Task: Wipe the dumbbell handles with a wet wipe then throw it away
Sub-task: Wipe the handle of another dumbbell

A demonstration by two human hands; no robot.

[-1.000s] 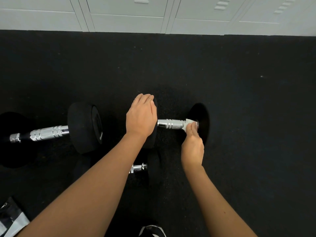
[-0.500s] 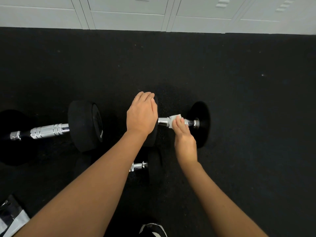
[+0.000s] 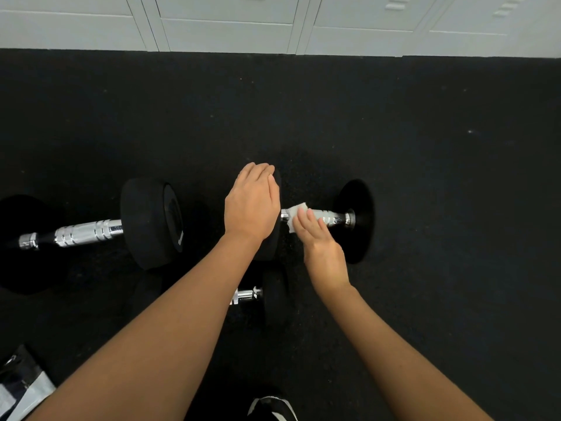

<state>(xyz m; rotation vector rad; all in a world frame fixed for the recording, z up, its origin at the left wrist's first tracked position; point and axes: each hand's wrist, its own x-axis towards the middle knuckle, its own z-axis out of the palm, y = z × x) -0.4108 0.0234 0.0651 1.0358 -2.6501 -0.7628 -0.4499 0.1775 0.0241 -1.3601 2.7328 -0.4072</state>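
Note:
A black dumbbell lies across the middle of the floor, and its chrome handle shows between my two hands. My left hand rests flat on its left weight head, fingers straight. My right hand presses a white wet wipe onto the left end of that handle, with the fingers lying over the wipe. The right weight head is uncovered. A second dumbbell lies to the left with its handle bare. A third dumbbell lies nearer me, mostly hidden under my left forearm.
White locker doors line the far edge of the black rubber floor. A black and white packet lies at the bottom left corner. The toe of a shoe shows at the bottom centre.
My right hand has slid the wipe along the handle from its right end to its left end. My left hand has stayed on the weight head.

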